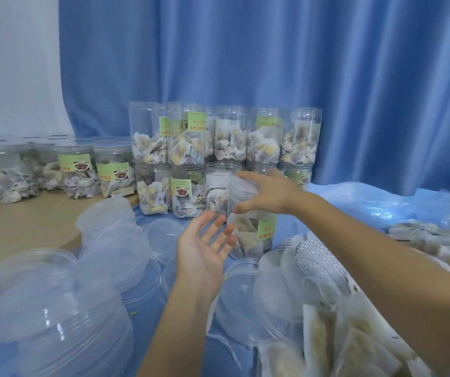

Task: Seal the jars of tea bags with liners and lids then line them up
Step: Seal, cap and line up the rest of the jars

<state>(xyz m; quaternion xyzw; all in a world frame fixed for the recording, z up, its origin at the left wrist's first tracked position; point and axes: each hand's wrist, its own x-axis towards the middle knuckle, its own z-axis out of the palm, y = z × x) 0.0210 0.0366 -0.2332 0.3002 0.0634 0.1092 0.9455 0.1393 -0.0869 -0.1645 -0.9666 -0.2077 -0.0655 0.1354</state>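
Observation:
A clear jar of tea bags (253, 232) with a green label is at the middle of the view. My right hand (266, 193) grips its clear lid from above, fingers curled over the lid's rim. My left hand (205, 246) is just left of the jar, palm up, fingers straight, holding nothing. Behind stand sealed jars stacked in two rows (224, 156). One lower jar (219, 186) sits directly behind the held one. Loose clear lids (109, 240) lie at the left, and white round liners (308, 254) lie at the right.
More sealed jars (88, 170) line a tan tabletop (14, 227) at the left. Loose tea bags (354, 344) are piled at the lower right and far right. A blue curtain (272, 63) hangs behind. Blue plastic sheet (381, 202) covers the work surface.

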